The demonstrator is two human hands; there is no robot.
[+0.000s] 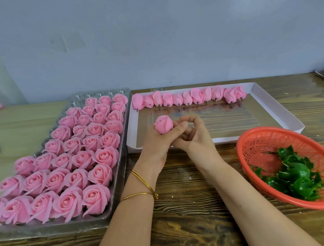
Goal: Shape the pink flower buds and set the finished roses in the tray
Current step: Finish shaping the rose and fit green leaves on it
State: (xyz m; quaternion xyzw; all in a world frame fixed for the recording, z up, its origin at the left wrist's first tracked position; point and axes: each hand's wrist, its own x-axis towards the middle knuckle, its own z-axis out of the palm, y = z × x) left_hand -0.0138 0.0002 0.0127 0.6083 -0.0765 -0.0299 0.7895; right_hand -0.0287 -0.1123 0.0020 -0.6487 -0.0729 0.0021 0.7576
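No readable text; small sticker [156, 89] at white box's [268, 102] far edge too blurred.

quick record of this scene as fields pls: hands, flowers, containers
left hand: grips one pink bud, held upright
right hand: fingers curled against the left hand; unclear if it holds anything
clear tray: nearly full of open roses; far cells bare
white box: row of unshaped buds along its far wall
red basket: holds green leaf pieces
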